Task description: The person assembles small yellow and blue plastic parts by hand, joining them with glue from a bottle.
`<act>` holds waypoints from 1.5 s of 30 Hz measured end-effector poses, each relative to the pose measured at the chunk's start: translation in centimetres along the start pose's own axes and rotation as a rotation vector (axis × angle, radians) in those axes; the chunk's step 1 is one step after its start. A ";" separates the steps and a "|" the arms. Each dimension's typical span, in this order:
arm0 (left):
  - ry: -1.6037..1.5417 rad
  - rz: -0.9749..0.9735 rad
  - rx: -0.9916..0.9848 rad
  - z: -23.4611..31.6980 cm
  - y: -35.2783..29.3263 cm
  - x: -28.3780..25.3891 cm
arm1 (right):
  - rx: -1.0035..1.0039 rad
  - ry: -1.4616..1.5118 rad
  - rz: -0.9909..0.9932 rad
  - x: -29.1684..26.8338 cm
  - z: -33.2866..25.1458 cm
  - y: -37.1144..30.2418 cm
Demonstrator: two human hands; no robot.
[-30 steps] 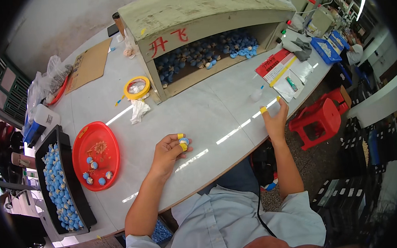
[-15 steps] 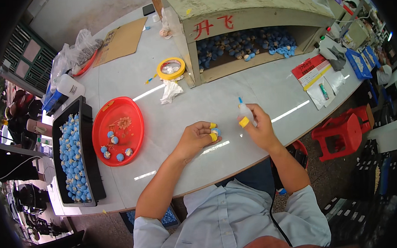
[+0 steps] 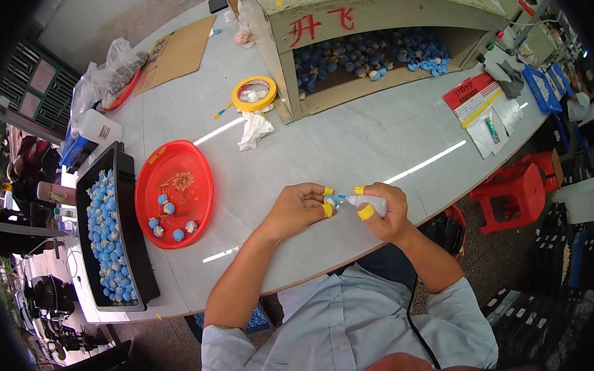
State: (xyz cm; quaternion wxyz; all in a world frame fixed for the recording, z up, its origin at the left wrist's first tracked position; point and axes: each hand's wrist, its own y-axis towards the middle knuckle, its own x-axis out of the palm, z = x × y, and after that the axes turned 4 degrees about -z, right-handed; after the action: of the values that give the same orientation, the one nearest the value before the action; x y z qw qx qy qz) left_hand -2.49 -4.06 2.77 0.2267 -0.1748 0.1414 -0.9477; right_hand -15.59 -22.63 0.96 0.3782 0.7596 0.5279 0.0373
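My left hand (image 3: 293, 211) is closed, pinching a small blue and beige figure piece (image 3: 331, 201) between fingertips wrapped in yellow tape. Gripped in my right hand (image 3: 394, 212), also with yellow tape on thumb and finger, is a small whitish squeeze bottle (image 3: 373, 202). It lies tilted on its side, and its blue-tipped nozzle (image 3: 342, 197) points left, right at the piece; whether the two touch I cannot tell. To the left of my hands sits a red round plate (image 3: 201, 207) with several similar blue pieces (image 3: 179, 235) on it.
A black tray (image 3: 143, 267) full of blue pieces stands at the far left. A beige open-fronted box (image 3: 290, 85) at the back holds many more. A yellow tape roll (image 3: 271, 87) and crumpled tissue (image 3: 255, 130) lie before it. Red stools (image 3: 512, 198) stand beyond the table's right edge.
My right hand has lowered and tipped the bottle from upright to sideways, bringing its nozzle to the piece. The left hand keeps the piece, shifted slightly right.
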 end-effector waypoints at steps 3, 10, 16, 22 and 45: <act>-0.007 -0.009 -0.008 0.0 0.0 0.0 | -0.009 0.000 -0.018 0.1 -0.2 0.2; 0.010 0.003 -0.005 -0.1 0.0 0.1 | 0.023 -0.006 -0.062 0.3 -0.3 0.3; 0.072 0.018 -0.028 0.2 0.1 0.2 | -0.007 -0.049 -0.059 0.5 -0.4 0.7; 0.018 0.042 -0.018 0.1 0.1 0.2 | -0.050 -0.130 -0.054 0.1 -0.9 0.5; -0.059 0.071 -0.014 -0.4 0.2 0.1 | -0.110 -0.156 0.006 0.3 -0.9 0.4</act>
State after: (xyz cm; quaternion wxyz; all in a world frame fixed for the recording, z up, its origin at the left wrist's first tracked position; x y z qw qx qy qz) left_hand -2.64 -4.24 2.40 0.2630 -0.1994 0.1475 -0.9323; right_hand -15.58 -21.92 1.76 0.4592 0.7400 0.4915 0.0080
